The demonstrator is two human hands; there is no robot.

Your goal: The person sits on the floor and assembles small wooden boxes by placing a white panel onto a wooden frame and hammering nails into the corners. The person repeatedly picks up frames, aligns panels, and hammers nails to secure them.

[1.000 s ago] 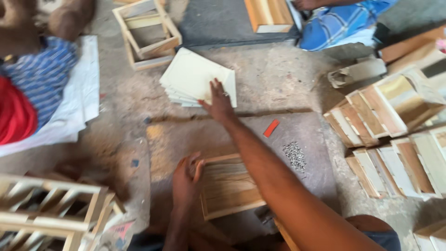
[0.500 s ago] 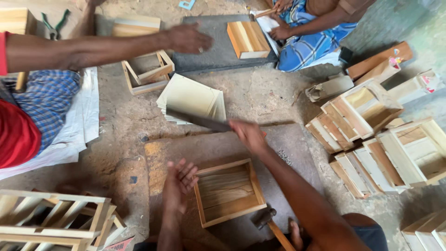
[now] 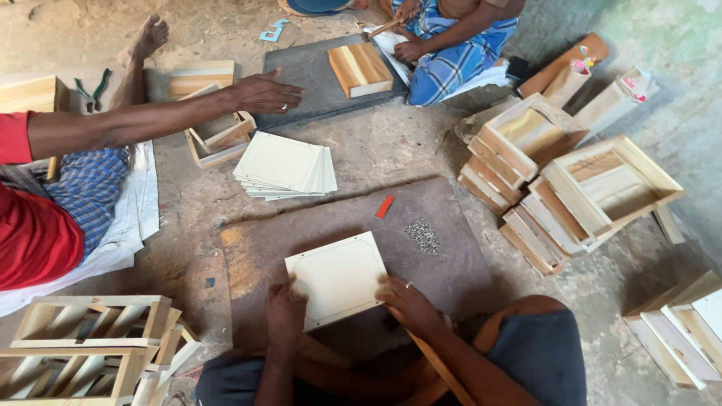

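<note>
At the far left stand slatted frames [image 3: 90,338] of pale raw wood. The left hand [image 3: 286,312] presses its grip on the left edge of a smooth, cream square panel [image 3: 338,278] with rounded corner lines; the right hand [image 3: 410,304] pinches the panel's right edge. The panel lies on a dark, rough slab [image 3: 444,271] on the floor, just before a heap of small grey nails [image 3: 423,234]. Stacked open wooden boxes [image 3: 571,188] sit right.

Daylight was soft and even, only faint shadows around the dark work slab [image 3: 444,289]. Pretty sharp near it, slightly smeared and stretched out toward the frame's corners.
</note>
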